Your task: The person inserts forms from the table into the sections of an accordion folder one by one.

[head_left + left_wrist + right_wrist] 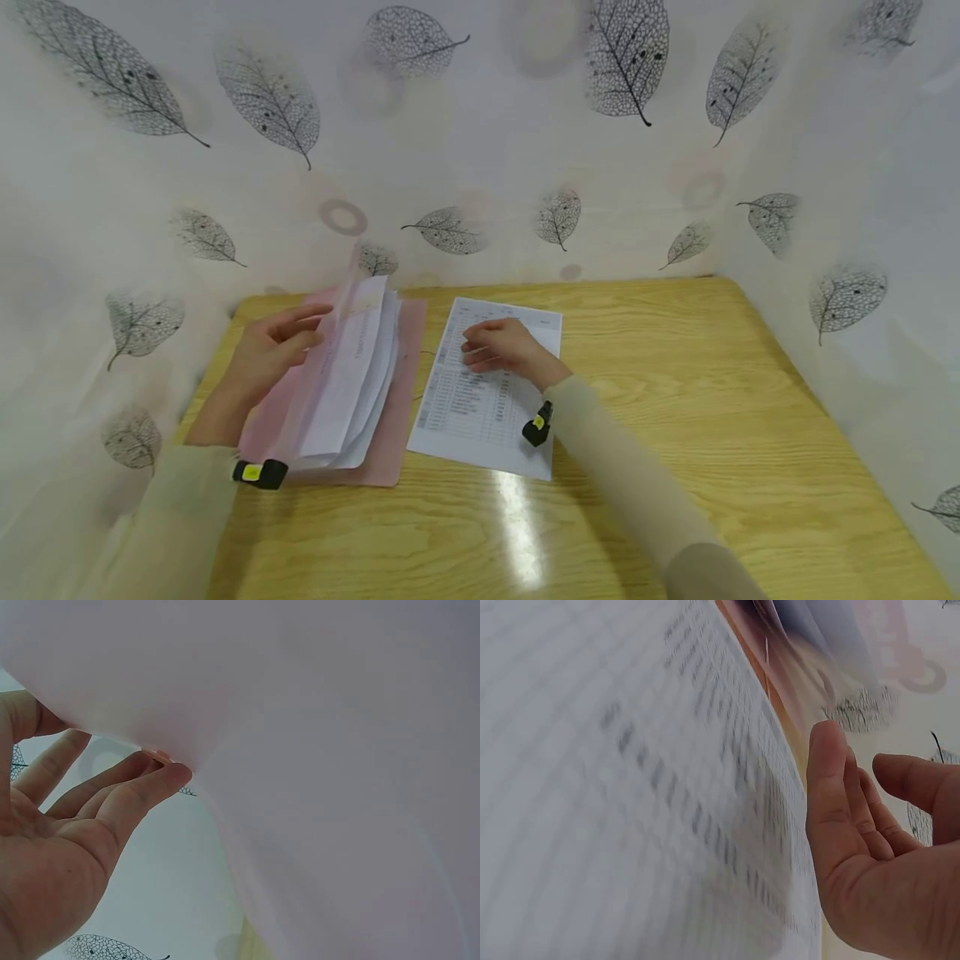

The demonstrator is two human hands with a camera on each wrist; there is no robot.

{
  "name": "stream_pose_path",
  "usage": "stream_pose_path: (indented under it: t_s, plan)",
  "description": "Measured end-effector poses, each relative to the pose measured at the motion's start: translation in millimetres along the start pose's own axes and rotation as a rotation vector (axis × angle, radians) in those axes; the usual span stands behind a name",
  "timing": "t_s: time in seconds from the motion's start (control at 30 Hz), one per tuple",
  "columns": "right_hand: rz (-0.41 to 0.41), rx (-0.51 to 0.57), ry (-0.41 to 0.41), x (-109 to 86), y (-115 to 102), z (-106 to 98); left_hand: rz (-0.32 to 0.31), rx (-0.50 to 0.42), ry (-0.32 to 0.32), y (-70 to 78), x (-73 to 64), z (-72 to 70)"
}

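Observation:
A pink folder (408, 400) lies spread on the left of the table, with several white sheets (348, 375) fanned inside. Its translucent pink cover (322, 750) stands raised, and my left hand (270, 350) pinches its edge. Close up in the left wrist view, the fingertips (176, 774) of that hand meet the cover's edge, and part of the hand is hidden behind it. Right of the folder, a printed sheet with a table of text (487, 425) lies flat. Over its upper middle is my right hand (510, 346), fingers loosely bent with nothing in them.
The wooden table (675, 400) runs on to the right and toward the front. A pale leaf-patterned sheet (480, 158) walls in its back and both sides. Each wrist carries a small black camera (260, 473).

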State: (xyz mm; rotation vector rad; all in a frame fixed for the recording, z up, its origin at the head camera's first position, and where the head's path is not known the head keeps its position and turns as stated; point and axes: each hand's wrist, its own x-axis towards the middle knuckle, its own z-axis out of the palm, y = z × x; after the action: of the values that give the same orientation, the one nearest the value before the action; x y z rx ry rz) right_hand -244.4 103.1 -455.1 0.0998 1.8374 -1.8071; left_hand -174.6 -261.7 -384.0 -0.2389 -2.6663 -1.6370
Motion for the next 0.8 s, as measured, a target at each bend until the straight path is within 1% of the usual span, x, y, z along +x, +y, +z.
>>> stream_pose_path:
  t_s: [0.23, 0.4, 0.5, 0.67, 0.8]
  plan:
    - [0.011, -0.055, 0.079, -8.0, -3, -42, 0.009, 0.014, -0.001, 0.7, -0.3, -0.4]
    - [0.025, -0.039, 0.111, -11.8, 3, -71, 0.021, -0.007, -0.011, 1.4, -0.7, -0.5]
    - [0.031, -0.028, 0.124, -14.7, 7, -87, 0.017, -0.007, -0.016, 2.3, -0.5, -0.4]
    - [0.038, -0.007, 0.15, -20.5, 10, -108, -0.002, 0.014, -0.019, 3.0, -0.6, -0.4]
    - [0.034, 0.009, 0.166, -21.5, 11, -123, -0.006, 0.01, -0.019, 1.0, -0.7, -0.3]
